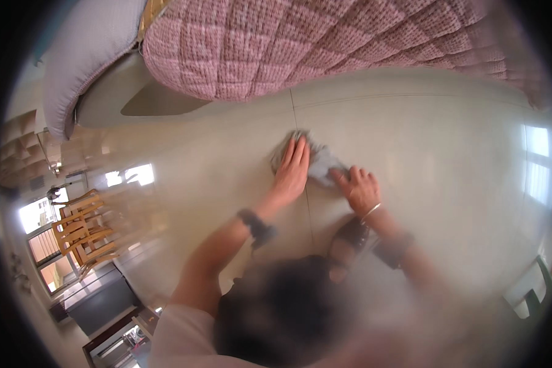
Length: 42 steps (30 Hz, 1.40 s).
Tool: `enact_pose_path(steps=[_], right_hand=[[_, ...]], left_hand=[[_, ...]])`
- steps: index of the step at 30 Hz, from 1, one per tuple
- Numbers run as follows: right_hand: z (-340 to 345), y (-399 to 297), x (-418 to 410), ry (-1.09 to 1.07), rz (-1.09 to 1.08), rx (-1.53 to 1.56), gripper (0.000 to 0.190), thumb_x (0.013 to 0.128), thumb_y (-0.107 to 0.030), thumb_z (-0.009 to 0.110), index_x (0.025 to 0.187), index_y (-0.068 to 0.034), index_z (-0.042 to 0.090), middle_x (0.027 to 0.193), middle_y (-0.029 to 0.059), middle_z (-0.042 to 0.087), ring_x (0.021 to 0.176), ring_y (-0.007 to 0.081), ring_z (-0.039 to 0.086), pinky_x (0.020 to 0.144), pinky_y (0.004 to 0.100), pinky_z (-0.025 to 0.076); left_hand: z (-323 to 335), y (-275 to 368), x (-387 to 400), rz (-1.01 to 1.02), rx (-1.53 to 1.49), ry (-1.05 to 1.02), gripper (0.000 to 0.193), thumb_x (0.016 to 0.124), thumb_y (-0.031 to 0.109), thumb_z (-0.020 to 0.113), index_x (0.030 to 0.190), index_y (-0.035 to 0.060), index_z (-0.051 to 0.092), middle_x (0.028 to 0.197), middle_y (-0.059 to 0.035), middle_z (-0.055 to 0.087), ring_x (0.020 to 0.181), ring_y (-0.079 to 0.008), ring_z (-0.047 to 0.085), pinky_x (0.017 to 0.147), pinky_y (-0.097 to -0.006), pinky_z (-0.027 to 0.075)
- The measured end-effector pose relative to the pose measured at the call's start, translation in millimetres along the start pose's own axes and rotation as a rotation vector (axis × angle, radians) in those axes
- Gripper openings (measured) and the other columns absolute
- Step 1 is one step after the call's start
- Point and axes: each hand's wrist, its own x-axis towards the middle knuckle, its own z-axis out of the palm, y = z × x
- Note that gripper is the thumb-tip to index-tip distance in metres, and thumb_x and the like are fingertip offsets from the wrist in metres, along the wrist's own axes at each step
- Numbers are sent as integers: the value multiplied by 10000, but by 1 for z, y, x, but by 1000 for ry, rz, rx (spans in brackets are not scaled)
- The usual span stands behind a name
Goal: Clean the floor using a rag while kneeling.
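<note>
A crumpled grey cloth (323, 164) lies bunched on the smooth, pale floor (409, 152), across a dark seam line. My left hand (295, 168) presses down on its left part, fingers stretched forward and the cloth gathered beneath and around them. At the cloth's right end, my right hand (361, 187) pinches the edge between thumb and curled fingers. A bracelet (370, 213) circles my right wrist, and a dark band (256, 227) sits on my left forearm. Part of my dark shoe (353, 233) shows below my right hand.
A pink checked quilted cover (267, 50) hangs over the floor ahead, beside a pale cushioned piece (92, 50). Stacked wooden chairs (83, 230) and a grey cabinet (103, 299) stand to the left. A green-framed object (533, 294) is at lower right.
</note>
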Motion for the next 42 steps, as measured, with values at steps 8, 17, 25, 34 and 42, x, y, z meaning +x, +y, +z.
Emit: enact_pose_path(steps=[8, 17, 25, 34, 42], right_hand=[[-25, 49, 95, 13, 184, -7, 449, 824, -94, 505, 1225, -292, 541, 911, 106, 536, 834, 272, 588, 690, 387, 481], [-9, -21, -32, -270, -122, 129, 421, 768, -125, 553, 1166, -254, 602, 959, 88, 510, 889, 252, 543, 751, 374, 450], [-50, 55, 21, 223, 34, 109, 557, 655, 34, 567, 1162, -194, 616, 805, 93, 489, 724, 270, 529, 625, 385, 460], [-16, 86, 68, 192, 618, 88, 590, 797, -112, 554, 1356, -103, 366, 1046, 210, 501, 902, 394, 554, 746, 473, 479], [19, -56, 149, 78, -76, 23, 333, 864, -213, 487, 1161, -332, 578, 1013, 50, 517, 945, 236, 540, 746, 360, 451]], left_hand=[[-10, -31, 111, 87, -125, 188, 505, 736, -36, 498, 1234, -104, 448, 1344, -251, 395, 1272, -399, 349, 1050, -407, 339], [34, 33, -115, 57, -11, 0, 361, 763, -29, 523, 1119, -75, 563, 1250, -191, 502, 1209, -346, 463, 966, -400, 433], [-36, 37, 57, 149, -50, 287, 406, 788, 36, 502, 1184, -55, 501, 1255, -177, 484, 1237, -331, 417, 1022, -382, 379], [15, 25, 204, 283, -236, 312, 356, 826, 111, 481, 1172, 48, 534, 1283, -106, 510, 1227, -272, 448, 1001, -428, 369], [-3, -147, -23, -271, 173, 221, 466, 768, 32, 530, 1231, 36, 477, 1282, -183, 464, 1142, -351, 474, 968, -392, 415]])
